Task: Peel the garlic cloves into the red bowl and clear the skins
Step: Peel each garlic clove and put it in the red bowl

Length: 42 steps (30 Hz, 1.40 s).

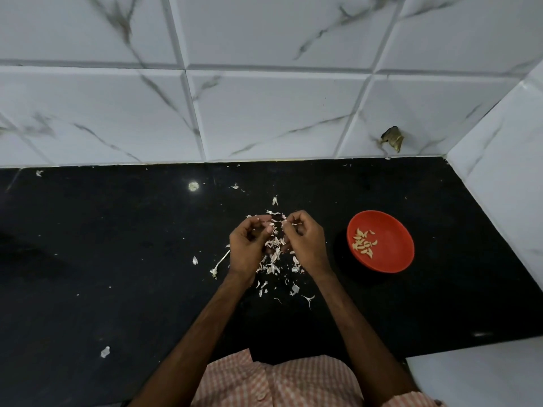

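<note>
On the black counter [117,245] lies a heap of white garlic skins [273,254], right under both hands. My left hand [248,248] has its fingers curled and pinches a small garlic clove [268,229] at the fingertips. My right hand [305,242], close beside it, pinches a strip of skin [289,223] that leads off that clove. To the right stands the red bowl [393,254] with several peeled cloves [363,242] in its left half.
Stray skins lie apart from the heap: a stalk piece [219,265] at the left, a flake [105,351] near the front edge, others near the tiled wall [264,113]. A side wall [505,186] closes the counter on the right.
</note>
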### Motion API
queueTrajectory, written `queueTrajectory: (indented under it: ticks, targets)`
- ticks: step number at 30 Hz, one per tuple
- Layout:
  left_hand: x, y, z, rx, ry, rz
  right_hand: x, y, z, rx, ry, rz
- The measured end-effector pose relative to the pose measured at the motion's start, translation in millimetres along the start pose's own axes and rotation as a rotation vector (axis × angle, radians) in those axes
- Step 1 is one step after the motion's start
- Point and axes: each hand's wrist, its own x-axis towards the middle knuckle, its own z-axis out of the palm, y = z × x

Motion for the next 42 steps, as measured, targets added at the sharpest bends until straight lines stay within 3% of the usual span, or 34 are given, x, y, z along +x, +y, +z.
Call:
queueTrajectory:
  ticks: [6,16,26,33,42]
  targets:
    - [3,1,-1,-0.019,0.024,0.036,3,17,-1,-0.106,0.044,0.035]
    - [4,2,-3,-0.001,0.033,0.057,6,21,4,-0.384,0.023,-0.086]
    - [2,6,-3,0.008,0.050,0.081,4,6,6,-0.165,0.090,-0.156]
    - [3,7,-5,0.110,0.035,0.159,2,4,12,0.128,-0.007,-0.060]
    - [2,17,-3,0.258,-0.008,0.230,-3,-1,12,0.162,0.027,-0.023]
